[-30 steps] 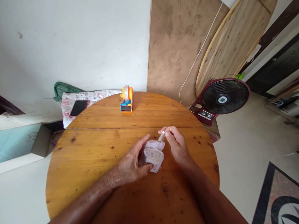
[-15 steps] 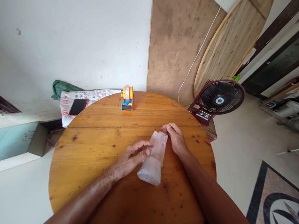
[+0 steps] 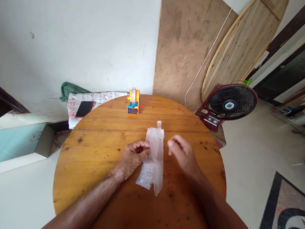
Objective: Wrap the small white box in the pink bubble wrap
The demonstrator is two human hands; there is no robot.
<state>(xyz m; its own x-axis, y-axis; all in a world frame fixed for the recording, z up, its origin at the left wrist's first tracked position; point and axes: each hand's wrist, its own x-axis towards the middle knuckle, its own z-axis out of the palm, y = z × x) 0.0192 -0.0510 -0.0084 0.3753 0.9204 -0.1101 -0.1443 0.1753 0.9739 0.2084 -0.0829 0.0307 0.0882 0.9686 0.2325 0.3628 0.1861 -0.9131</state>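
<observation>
A clear bubble wrap bag [image 3: 155,151], narrow and crumpled, is at the middle of the round wooden table, its near end splayed into two flaps. A short strip of clear tape [image 3: 159,124] sticks out past its far end. My left hand [image 3: 134,157] pinches the bag's left edge between thumb and fingers. My right hand [image 3: 182,153] is just to the right of the bag, apart from it, with fingers curled in and slightly blurred; nothing shows in them.
An orange and blue tape dispenser [image 3: 133,101] stands at the back of the wooden table [image 3: 94,156]. Beyond the left back edge lie a phone [image 3: 84,109] and a printed white sack [image 3: 102,97]. A dark red fan [image 3: 229,103] stands to the right.
My right hand has let go of the tape strip at the far end and drawn back towards me. My left hand has closed on the bag, which has turned more upright and flattened.
</observation>
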